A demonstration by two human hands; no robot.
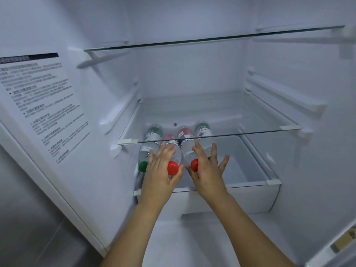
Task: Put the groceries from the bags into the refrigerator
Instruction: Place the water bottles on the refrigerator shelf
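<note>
Several clear water bottles lie side by side on the lowest glass shelf of the open refrigerator, caps toward me. The leftmost bottle has a green cap. Beside it lies a red-capped bottle, and my left hand rests flat on it, fingers stretched along its body. My right hand lies with spread fingers across another red-capped bottle and the green-labelled bottle at the right, whose cap it hides. Neither hand is closed around a bottle.
A glass middle shelf hangs just above the bottles, and a top shelf sits higher. A white drawer lies under the bottle shelf. A printed instruction sheet covers the panel at the left.
</note>
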